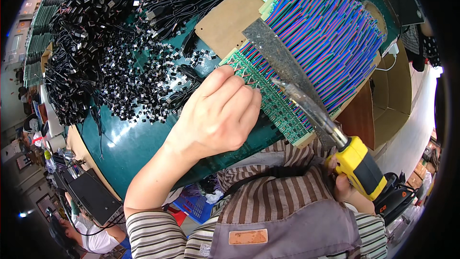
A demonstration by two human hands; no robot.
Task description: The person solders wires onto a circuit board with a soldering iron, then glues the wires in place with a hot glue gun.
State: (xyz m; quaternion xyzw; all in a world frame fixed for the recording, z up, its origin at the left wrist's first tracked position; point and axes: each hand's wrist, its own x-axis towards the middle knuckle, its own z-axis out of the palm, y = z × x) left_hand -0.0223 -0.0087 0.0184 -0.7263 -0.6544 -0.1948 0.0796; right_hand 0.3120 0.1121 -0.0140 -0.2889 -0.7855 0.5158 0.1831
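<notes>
bench: teal top (pixel 129 148), glare patch | right: brown cardboard boxes (pixel 393 100), pale wall | lower left: cluttered floor, black case (pixel 93 196), blue crate (pixel 196 206)

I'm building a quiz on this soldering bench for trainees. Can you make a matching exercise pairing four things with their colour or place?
Things:
1. soldering iron
2. left hand
3. table
4. loose black parts

Descriptions:
A. dark green surface
B. heaped at the person's left
C. yellow grip, in the right hand
D. resting on the row of green circuit boards

Pairs: 1-C, 2-D, 3-A, 4-B

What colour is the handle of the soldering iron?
Yellow, on the soldering iron in the right hand; head view.
</notes>
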